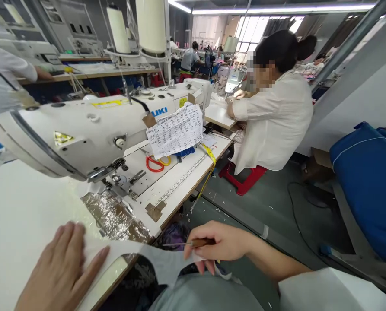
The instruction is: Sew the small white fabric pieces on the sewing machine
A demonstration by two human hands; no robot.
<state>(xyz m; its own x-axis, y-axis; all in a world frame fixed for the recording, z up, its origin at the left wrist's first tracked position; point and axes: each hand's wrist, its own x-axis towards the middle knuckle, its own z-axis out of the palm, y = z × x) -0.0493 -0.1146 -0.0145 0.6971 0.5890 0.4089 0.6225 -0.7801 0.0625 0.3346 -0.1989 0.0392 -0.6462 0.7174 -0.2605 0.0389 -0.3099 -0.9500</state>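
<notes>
1. Working from afar through the head view, I took the sewing machine [98,121] as my landmark; it stood on the white worktop [14,198].
2. Farthest left, on the near side of the sewing machine, I had the left hand [61,263] palm down and open, fingers extended and thumb spread, gripping nothing. It rested on the white cloth [128,247].
3. The cloth ran rightward from that hand, past the near side of the sewing machine, and over the worktop's edge to the right hand.
4. Between the cloth and the sewing machine's needle end I saw a shiny, clear-covered brown patch [115,216] on the worktop.
5. Behind the sewing machine stood large thread cones [150,26], upright on their stand.
6. Just right of the needle end lay red-handled scissors [154,164], with a yellow handle loop [165,160] beside them. A handwritten sheet [176,129] hung against the sewing machine's body.
7. To the right of the sewing machine, a yellow tape measure [209,153] hung over the worktop's edge.
8. Nearer to me and right of the sewing machine, I had the right hand [208,246] closed around a wooden-handled tool [202,242], its thin metal shaft pointing left. The cloth's right end was at its fingers.
9. Beyond, right of the sewing machine, a person [273,112] sat on a red stool [244,180].
</notes>
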